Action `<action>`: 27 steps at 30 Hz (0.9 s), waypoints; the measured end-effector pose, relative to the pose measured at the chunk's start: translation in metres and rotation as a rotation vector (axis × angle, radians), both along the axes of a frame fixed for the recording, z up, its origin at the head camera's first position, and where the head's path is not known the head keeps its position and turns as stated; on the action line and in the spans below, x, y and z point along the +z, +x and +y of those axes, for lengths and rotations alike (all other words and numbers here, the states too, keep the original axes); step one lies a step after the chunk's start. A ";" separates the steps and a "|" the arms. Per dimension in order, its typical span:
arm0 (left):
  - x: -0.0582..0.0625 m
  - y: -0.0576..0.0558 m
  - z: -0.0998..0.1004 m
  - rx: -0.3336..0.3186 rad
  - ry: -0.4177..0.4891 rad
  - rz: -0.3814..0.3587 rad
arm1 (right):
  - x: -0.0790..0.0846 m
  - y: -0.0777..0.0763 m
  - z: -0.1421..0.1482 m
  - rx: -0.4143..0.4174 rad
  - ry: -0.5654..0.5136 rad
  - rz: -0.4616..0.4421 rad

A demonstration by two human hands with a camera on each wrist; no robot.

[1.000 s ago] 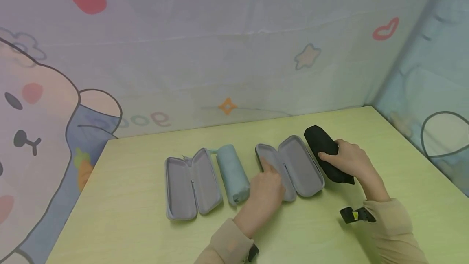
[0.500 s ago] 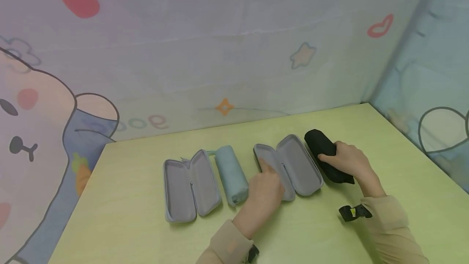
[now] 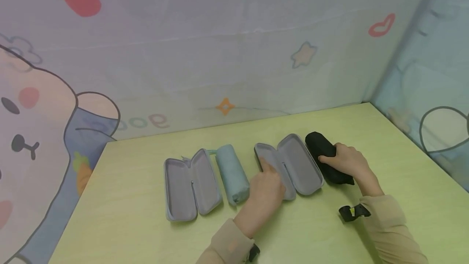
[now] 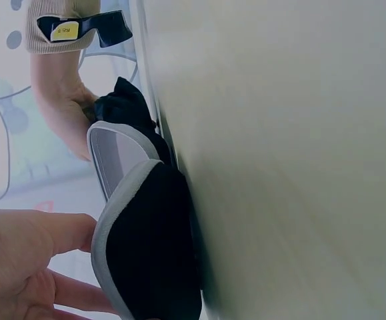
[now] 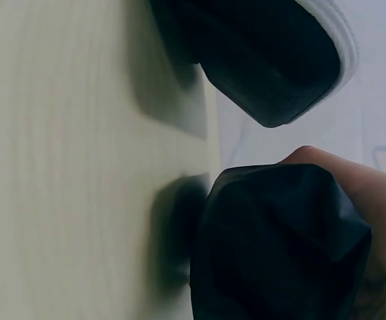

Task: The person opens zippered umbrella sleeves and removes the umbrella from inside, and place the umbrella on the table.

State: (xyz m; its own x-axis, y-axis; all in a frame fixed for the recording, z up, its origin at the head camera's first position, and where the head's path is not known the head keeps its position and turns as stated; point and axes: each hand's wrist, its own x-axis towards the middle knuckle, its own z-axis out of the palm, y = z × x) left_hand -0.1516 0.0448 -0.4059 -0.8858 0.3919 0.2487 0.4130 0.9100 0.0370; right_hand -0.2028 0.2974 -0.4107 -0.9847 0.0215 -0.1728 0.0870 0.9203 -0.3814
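Note:
Two zip cases lie unfolded on the table, both lined in grey. My left hand (image 3: 266,188) holds the black-shelled zip case (image 3: 302,166) by its left half, index finger stretched over the lining. In the left wrist view, fingers (image 4: 73,232) meet its pale rim; part of the grip is hidden. My right hand (image 3: 348,159) grips a black folded umbrella (image 3: 320,148) just right of that case, thumb on top. The right wrist view shows the black umbrella's end (image 5: 279,240) close up. To the left, a light blue folded umbrella (image 3: 232,174) lies beside the other zip case (image 3: 182,190).
The pale yellow-green table (image 3: 121,199) carries all these things. A printed cloth (image 3: 183,64) hangs behind its back edge, and another patterned sheet (image 3: 439,76) stands along the right side. Black straps with small devices sit at both wrists.
The black umbrella's far end has dropped slightly toward the table, still in my right hand. My left hand keeps its place on the case. The view has shifted a little.

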 end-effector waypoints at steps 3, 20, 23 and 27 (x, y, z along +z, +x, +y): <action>0.000 0.000 0.000 -0.002 -0.015 0.002 | -0.001 0.000 0.000 -0.004 0.007 -0.002; 0.001 0.000 0.000 0.000 -0.081 -0.019 | -0.005 0.002 -0.003 -0.007 0.032 -0.064; 0.002 -0.001 0.000 0.001 -0.080 -0.018 | -0.004 0.003 -0.004 0.003 0.024 -0.072; 0.001 -0.002 0.000 0.000 -0.068 0.001 | -0.002 0.002 -0.004 0.024 0.013 -0.070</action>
